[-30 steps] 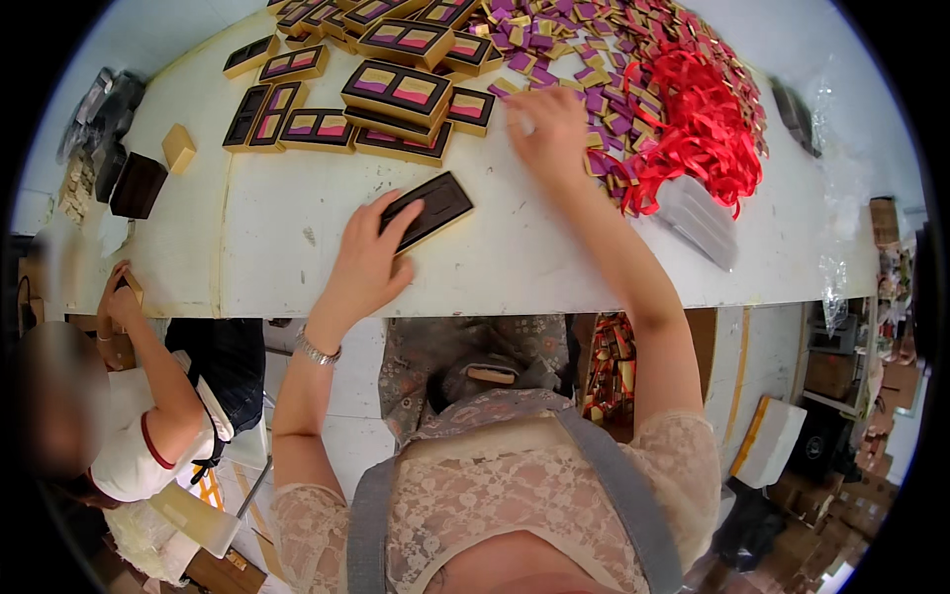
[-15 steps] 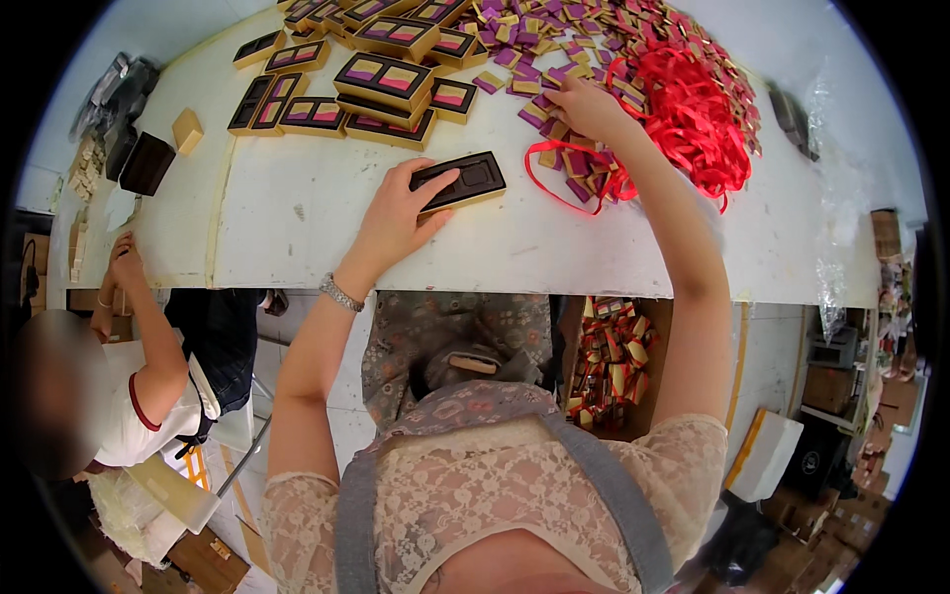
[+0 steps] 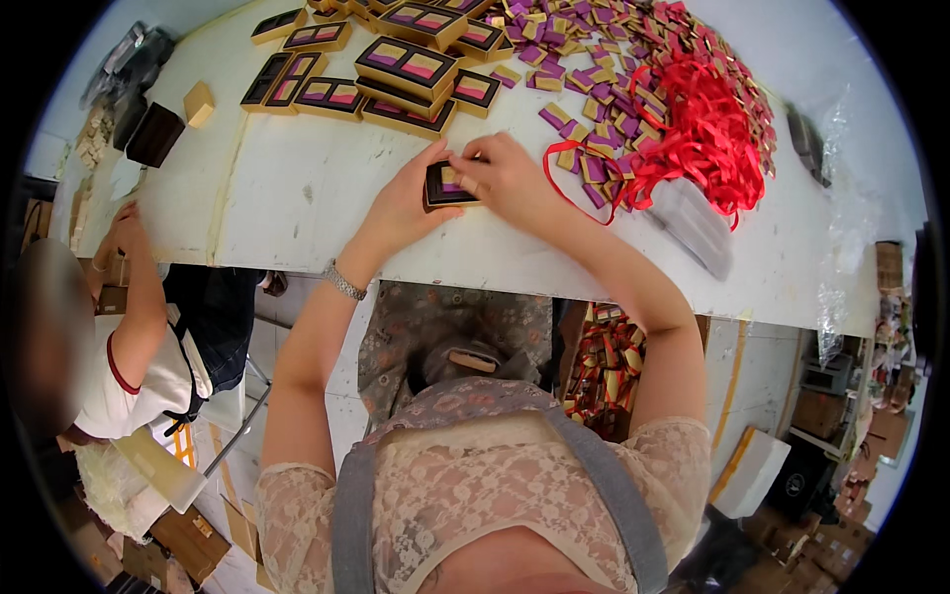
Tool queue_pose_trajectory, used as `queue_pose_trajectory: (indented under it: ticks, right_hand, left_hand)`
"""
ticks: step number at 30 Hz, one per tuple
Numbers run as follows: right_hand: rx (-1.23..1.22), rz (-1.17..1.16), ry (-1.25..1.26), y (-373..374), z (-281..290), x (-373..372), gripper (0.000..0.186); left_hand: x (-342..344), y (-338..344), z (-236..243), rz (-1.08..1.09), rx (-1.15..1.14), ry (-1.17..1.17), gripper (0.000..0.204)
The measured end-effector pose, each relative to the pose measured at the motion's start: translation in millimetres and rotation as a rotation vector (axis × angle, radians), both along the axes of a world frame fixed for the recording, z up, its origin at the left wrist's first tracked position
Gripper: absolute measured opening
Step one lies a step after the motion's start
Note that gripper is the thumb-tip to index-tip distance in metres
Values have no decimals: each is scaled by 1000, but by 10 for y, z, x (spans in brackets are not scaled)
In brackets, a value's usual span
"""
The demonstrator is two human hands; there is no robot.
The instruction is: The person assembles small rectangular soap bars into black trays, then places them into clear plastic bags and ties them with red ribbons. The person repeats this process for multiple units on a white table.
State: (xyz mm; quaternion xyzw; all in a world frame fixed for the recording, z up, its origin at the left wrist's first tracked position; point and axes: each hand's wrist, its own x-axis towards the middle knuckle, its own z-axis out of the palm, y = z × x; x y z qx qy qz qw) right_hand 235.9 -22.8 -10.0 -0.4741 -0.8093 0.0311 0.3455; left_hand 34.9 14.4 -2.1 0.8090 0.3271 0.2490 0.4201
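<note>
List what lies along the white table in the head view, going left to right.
Dark brown box → small tan box → filled trays → left hand → dark tray → right hand → red ribbons → clear plastic packs.

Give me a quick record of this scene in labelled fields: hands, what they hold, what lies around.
left hand: steadies the small dark box
right hand: fingers on the same box, pressing a purple piece in
table: white, worn
behind: filled boxes stacked in rows
right side: loose purple and gold pieces, red ribbons
nearby: another person at left
</note>
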Motion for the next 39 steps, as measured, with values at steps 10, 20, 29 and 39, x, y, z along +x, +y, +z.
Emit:
queue_pose_trajectory:
  ticks: [10, 20, 29, 39]
  right_hand:
    - [159, -106, -464, 78, 293, 111, 31]
    - [-466, -979, -383, 1490, 9, 2362, 39]
    - [-493, -902, -541, 1839, 236, 2362, 35]
    - [-252, 116, 99, 156, 291, 571, 30]
  left_hand:
    - [27, 40, -126, -62, 709, 184, 57]
    - [51, 49, -14, -131, 592, 196, 55]
    - [61, 87, 29, -25, 538, 108, 54]
    - [-68, 182, -209, -72, 371, -62, 41]
